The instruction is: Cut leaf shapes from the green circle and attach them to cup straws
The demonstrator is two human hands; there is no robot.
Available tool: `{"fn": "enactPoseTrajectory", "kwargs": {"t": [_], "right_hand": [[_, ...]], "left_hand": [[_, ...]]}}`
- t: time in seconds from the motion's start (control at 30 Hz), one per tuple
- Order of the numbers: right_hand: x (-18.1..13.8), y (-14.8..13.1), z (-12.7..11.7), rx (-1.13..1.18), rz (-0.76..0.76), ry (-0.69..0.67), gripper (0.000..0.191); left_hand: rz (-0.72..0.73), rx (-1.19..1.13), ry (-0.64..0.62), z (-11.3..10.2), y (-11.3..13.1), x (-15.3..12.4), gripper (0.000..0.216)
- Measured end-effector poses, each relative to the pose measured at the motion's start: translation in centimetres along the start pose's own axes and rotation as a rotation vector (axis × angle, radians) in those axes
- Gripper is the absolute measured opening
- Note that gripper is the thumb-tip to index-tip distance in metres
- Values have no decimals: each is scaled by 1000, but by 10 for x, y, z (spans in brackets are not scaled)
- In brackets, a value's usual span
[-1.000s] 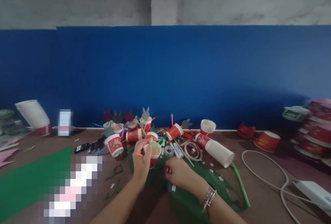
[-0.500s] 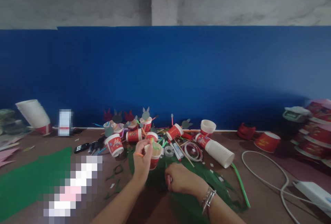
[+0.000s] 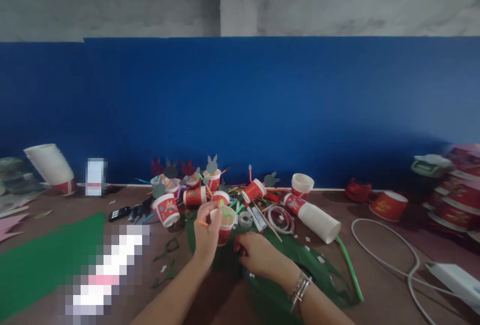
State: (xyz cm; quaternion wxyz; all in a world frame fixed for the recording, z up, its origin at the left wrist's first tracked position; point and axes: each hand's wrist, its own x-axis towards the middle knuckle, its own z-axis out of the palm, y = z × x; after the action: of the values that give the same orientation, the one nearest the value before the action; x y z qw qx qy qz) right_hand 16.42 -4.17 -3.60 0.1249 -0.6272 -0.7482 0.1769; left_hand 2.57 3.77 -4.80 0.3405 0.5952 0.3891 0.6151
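My left hand [image 3: 205,232] is closed around a small red-and-white paper cup [image 3: 225,226], holding it upright over a dark green felt sheet [image 3: 279,285]; an orange straw piece and a green straw stick out between its fingers at the cup's rim. My right hand [image 3: 258,256], with a silver bracelet on the wrist, rests knuckles-up on the felt just right of the cup, fingers curled under; what they hold, if anything, is hidden. Several more red cups [image 3: 166,210] with paper bunny ears stand or lie just beyond.
A stack of white cups [image 3: 317,220] lies on its side at right, with a tape roll [image 3: 245,219], glue stick and clear tubing near it. A white cable [image 3: 390,250] and power strip lie far right, a green sheet [image 3: 33,260] at left, a blue wall behind.
My right hand has slid slightly left and forward on the felt, closer to the cup. The left hand and cup have stayed almost still.
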Motion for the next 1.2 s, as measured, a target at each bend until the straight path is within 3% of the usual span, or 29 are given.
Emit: {"fn": "enactPoseTrajectory", "kwargs": {"t": [0.23, 0.6, 0.8, 1.0, 1.2], "right_hand": [[3, 4, 5, 23, -20, 9, 28], [8, 9, 6, 113, 107, -6, 21], [14, 14, 3, 292, 90, 49, 36], [17, 18, -7, 287, 87, 83, 33], [10, 18, -2, 246, -105, 117, 47]], "left_hand": [[-4, -19, -10, 1, -2, 1, 16], [-25, -22, -14, 0, -2, 1, 17], [-20, -7, -9, 0, -3, 1, 15], [-47, -38, -8, 0, -5, 1, 18], [-38, -37, -9, -2, -5, 1, 17]]}}
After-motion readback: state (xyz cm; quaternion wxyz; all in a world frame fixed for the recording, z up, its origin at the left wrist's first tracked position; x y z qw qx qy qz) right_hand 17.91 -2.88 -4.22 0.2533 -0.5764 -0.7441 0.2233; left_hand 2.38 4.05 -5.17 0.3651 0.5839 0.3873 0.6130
